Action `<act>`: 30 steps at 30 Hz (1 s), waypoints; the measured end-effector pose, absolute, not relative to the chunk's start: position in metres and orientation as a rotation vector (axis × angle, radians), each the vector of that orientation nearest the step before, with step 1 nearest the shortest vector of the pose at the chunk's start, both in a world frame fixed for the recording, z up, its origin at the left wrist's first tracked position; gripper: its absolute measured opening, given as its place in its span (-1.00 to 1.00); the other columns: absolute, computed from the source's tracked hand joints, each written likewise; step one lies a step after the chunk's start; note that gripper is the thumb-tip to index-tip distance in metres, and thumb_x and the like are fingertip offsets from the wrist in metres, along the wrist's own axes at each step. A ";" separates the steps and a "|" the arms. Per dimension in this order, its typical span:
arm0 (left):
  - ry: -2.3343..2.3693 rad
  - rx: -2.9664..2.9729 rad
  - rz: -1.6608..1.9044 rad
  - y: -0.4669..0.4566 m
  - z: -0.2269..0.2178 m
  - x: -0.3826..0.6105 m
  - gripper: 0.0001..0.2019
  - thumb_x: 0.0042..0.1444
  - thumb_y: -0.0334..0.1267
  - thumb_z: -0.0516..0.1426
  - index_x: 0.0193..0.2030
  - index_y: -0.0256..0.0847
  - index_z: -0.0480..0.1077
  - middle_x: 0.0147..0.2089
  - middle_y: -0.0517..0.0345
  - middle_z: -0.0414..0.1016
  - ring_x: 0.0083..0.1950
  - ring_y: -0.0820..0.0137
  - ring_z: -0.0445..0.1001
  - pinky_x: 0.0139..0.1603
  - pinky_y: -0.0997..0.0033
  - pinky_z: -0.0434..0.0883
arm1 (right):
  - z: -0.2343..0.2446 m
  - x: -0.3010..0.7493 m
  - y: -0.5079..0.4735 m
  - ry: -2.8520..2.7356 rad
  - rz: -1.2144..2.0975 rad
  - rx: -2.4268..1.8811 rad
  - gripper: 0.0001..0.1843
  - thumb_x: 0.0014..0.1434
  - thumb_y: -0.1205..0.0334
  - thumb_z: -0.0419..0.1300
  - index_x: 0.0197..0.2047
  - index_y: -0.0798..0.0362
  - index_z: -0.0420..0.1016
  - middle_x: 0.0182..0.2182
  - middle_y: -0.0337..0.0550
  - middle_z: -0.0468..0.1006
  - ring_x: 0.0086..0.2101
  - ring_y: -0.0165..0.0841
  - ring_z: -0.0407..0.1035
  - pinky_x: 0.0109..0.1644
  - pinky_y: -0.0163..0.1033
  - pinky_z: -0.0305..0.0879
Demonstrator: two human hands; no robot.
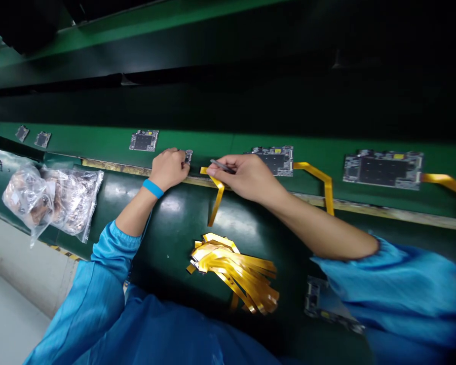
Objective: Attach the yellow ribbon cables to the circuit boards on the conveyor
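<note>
Gently, my right hand [247,177] pinches slim tweezers [221,165] in a narrow grip, a flimsy gold flex cable [216,200] dangling from under it past the edge of the green conveyor belt [213,144]; my left hand [169,170] closely holds a small, fragile circuit board [189,156].

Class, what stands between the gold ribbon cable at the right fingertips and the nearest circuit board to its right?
The right hand itself, holding tweezers, lies across the way between the gold ribbon cable and the circuit board.

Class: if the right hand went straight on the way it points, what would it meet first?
The right hand, holding tweezers, would probably meet the small circuit board pinched by the left hand; depth is unclear, so perhaps that hand instead.
</note>
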State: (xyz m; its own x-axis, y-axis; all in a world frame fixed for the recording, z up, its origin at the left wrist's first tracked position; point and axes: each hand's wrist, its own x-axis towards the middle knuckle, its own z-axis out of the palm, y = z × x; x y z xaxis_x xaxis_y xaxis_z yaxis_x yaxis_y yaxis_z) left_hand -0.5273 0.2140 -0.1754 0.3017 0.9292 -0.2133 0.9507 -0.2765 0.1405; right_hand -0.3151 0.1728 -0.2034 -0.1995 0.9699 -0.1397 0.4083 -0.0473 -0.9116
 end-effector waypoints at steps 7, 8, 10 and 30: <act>1.428 2.442 0.172 0.212 -0.188 -0.556 -0.77 0.33 -0.42 0.11 -0.08 -0.21 0.61 -0.02 -0.05 0.65 0.08 0.13 0.60 0.12 0.18 0.51 | -0.220 -0.332 0.197 -1.591 1.170 -1.684 -0.80 0.19 0.10 0.41 -0.28 0.07 0.76 -0.32 -0.08 0.75 -0.24 -0.16 0.60 -0.20 -0.18 0.36; 1.388 2.487 0.189 0.209 -0.190 -0.559 -0.76 0.34 -0.41 0.10 -0.03 -0.23 0.62 0.04 -0.07 0.64 0.13 0.11 0.58 0.17 0.15 0.50 | -0.220 -0.334 0.198 -1.587 1.169 -1.705 -0.82 0.18 0.12 0.42 -0.28 0.07 0.77 -0.32 -0.09 0.76 -0.23 -0.16 0.61 -0.19 -0.19 0.37; 1.338 2.569 0.175 0.202 -0.192 -0.563 -0.72 0.38 -0.37 0.10 0.07 -0.23 0.61 0.16 -0.12 0.62 0.23 0.07 0.53 0.24 0.08 0.47 | -0.221 -0.337 0.199 -1.582 1.169 -1.741 -0.82 0.17 0.12 0.43 -0.28 0.06 0.78 -0.33 -0.10 0.77 -0.24 -0.17 0.62 -0.21 -0.20 0.38; 1.194 2.731 -0.079 0.182 -0.198 -0.560 -0.55 0.50 -0.17 0.10 0.42 -0.18 0.50 0.52 -0.23 0.41 0.52 -0.07 0.33 0.40 -0.08 0.32 | -0.222 -0.323 0.204 -1.691 1.177 -1.881 -0.82 0.14 0.12 0.46 -0.33 0.06 0.78 -0.41 -0.13 0.74 -0.37 -0.26 0.55 -0.31 -0.24 0.33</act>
State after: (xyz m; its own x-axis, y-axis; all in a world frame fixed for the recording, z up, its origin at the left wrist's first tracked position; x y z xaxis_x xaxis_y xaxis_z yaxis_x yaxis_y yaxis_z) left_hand -0.5596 0.1815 -0.1978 0.6799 0.7247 -0.1123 0.7332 -0.6684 0.1250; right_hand -0.3227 0.2043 -0.2221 -0.0573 0.9378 -0.3425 0.6470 -0.2264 -0.7281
